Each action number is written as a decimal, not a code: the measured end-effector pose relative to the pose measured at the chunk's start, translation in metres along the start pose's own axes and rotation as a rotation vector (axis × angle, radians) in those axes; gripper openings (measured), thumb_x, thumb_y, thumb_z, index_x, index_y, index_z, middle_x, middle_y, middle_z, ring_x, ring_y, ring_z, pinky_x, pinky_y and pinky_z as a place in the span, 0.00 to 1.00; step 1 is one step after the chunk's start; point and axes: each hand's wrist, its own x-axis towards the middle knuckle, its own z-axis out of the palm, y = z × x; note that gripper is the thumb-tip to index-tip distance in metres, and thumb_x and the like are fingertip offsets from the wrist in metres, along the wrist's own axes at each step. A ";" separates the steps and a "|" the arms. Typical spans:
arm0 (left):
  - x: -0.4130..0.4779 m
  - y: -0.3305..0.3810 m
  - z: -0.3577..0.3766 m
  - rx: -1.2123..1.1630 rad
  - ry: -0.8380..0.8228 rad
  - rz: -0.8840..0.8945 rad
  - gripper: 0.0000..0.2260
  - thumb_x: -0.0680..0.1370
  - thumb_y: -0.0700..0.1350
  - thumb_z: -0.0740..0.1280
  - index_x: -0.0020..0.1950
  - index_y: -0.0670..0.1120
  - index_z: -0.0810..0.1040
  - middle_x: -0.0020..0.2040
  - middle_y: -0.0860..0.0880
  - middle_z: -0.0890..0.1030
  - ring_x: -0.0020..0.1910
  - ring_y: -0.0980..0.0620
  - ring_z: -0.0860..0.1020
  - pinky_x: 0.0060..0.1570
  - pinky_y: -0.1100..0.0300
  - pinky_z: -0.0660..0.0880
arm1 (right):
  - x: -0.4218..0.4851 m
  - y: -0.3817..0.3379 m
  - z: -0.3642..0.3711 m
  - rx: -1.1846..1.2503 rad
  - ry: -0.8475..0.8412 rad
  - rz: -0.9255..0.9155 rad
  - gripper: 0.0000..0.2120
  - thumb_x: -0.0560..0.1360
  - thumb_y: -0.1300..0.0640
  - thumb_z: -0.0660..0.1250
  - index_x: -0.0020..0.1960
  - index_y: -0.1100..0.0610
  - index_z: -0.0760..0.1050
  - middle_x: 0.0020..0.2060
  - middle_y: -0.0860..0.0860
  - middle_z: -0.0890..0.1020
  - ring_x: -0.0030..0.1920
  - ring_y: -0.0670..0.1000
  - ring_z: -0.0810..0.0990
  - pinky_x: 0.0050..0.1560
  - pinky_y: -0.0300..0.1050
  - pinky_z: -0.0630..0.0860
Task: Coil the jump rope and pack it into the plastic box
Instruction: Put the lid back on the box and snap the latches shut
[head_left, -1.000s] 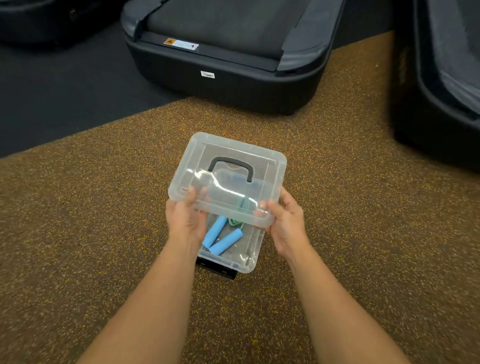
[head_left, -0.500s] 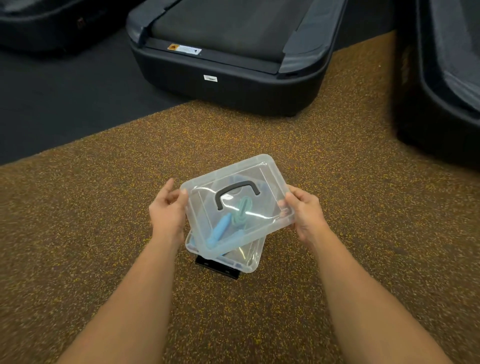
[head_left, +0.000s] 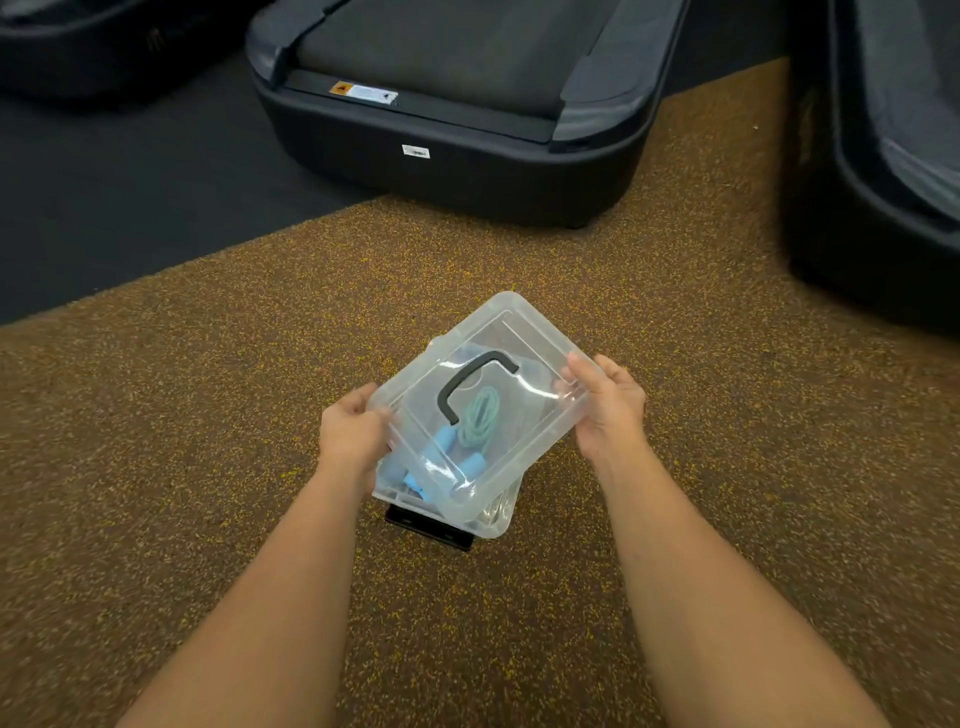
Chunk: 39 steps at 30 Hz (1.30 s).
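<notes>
– Where's the jump rope (head_left: 480, 423) relative to my grip?
– Inside the plastic box (head_left: 493, 522), under the clear lid (head_left: 524, 338) you're holding. Your left hand (head_left: 353, 434) grips the lid's near-left corner and your right hand (head_left: 608, 410) clasps its far-right edge, so the rope lies below and between them.
– Which way does it point?
– Blue handles (head_left: 444, 444) toward the box's near end, green coil farther in. The lid's long axis sits skewed across the box, running near-left to far-right.
</notes>
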 end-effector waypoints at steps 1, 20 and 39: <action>-0.001 -0.001 -0.001 0.014 0.003 -0.011 0.23 0.74 0.27 0.62 0.67 0.43 0.71 0.58 0.40 0.79 0.51 0.41 0.80 0.53 0.41 0.78 | 0.001 0.001 0.002 0.006 -0.001 0.001 0.29 0.67 0.69 0.73 0.64 0.62 0.66 0.50 0.62 0.79 0.41 0.54 0.81 0.40 0.49 0.79; -0.006 -0.017 -0.012 0.541 0.264 0.061 0.09 0.74 0.45 0.71 0.52 0.41 0.82 0.47 0.43 0.82 0.42 0.45 0.79 0.41 0.54 0.78 | 0.031 0.036 0.023 -0.795 0.028 -0.083 0.30 0.77 0.65 0.61 0.76 0.55 0.53 0.73 0.51 0.64 0.68 0.56 0.69 0.66 0.51 0.70; 0.002 -0.022 -0.013 0.773 0.227 0.054 0.08 0.71 0.47 0.73 0.46 0.43 0.83 0.43 0.41 0.83 0.41 0.42 0.82 0.44 0.48 0.81 | 0.039 0.050 0.014 -1.228 -0.024 -0.203 0.29 0.77 0.62 0.61 0.76 0.56 0.56 0.71 0.52 0.64 0.69 0.57 0.65 0.66 0.57 0.70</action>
